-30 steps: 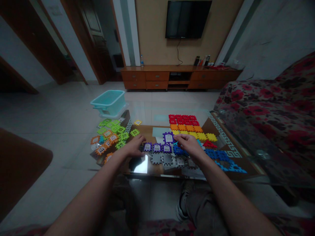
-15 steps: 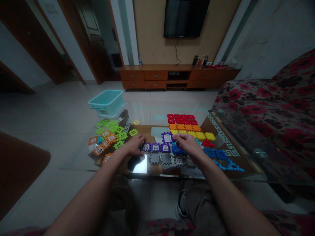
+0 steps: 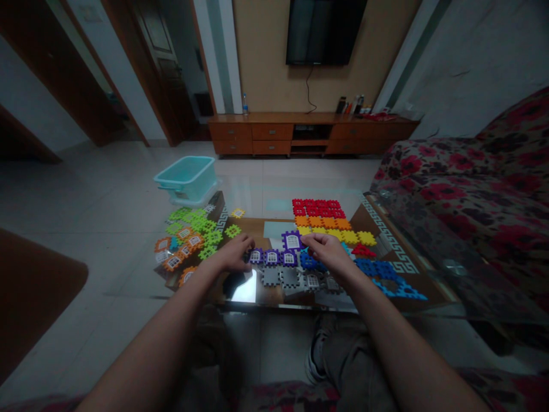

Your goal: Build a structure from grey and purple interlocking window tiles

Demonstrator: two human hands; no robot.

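Note:
Between the thumb and fingers of my right hand is a purple square building tile with a white window, held at its right edge. Just below it lies a row of purple window tiles. My left hand rests at the left end of that row, fingers apart and bent, seemingly touching the end tile. Grey tiles form a row nearer to me. Dark blue tiles lie partly hidden under my right hand.
Red, orange and yellow tile rows lie farther back on the glass table. Loose green and orange window tiles are heaped at left. A teal plastic bin stands behind them. Blue pieces lie at right.

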